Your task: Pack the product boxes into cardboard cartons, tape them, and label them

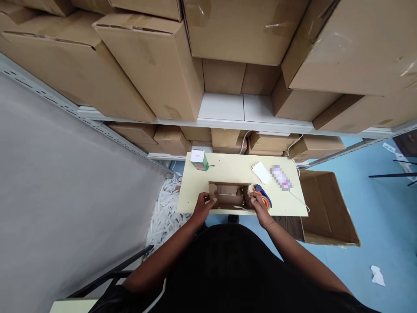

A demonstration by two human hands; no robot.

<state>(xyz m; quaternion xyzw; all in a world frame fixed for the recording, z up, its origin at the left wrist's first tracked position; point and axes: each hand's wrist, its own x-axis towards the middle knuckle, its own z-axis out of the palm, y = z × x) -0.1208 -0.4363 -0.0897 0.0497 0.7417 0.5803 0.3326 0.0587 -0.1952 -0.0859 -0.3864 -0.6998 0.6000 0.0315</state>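
Observation:
A small brown cardboard box (pixel 230 199) lies on the pale table near its front edge, its inside facing up. At its left end my left hand (pixel 203 207) grips the cardboard between thumb and fingers. The opposite end is pinched by my right hand (pixel 259 208), with the thumb inward. Just beyond my right hand, partly covered by it, is a blue and orange tape dispenser (pixel 264 198). What the box holds inside, if anything, is too dark to make out.
The pale table (pixel 228 167) carries a green and white carton (pixel 199 160), white cards (pixel 261 173) and a pixelated purple item (pixel 281 177) by a cable. Shelves of cardboard boxes (pixel 146 56) rise behind. A large open carton (pixel 325 208) stands right; paper shreds (pixel 167 208) lie left.

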